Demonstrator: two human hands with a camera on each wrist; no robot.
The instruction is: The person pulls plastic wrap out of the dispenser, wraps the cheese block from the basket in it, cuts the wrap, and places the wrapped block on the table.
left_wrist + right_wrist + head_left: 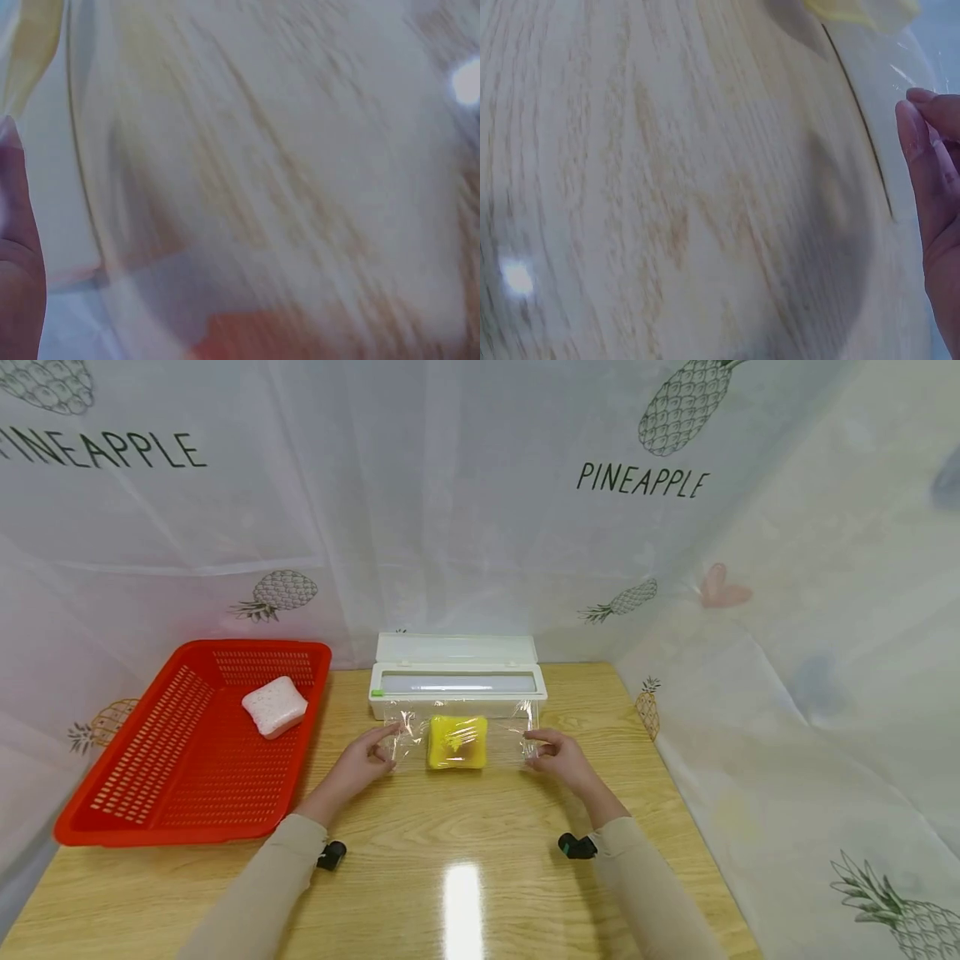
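A clear sheet of cling film (504,745) is stretched over a yellow, toast-shaped block (457,742) with a brownish patch on its face. At the film's left edge my left hand (366,755) pinches it. The right hand (561,758) pinches the opposite edge, thumb and finger meeting in the right wrist view. Just behind the film stands a white cling film dispenser (459,703) with its lid raised. The left wrist view shows only part of the left hand (16,247), at the frame's edge.
A red plastic basket (217,793) stands on the left of the wooden table (405,868), holding a white, bread-shaped block (274,707) with a shiny surface. Pineapple-print curtains (450,527) hang behind and along the right side.
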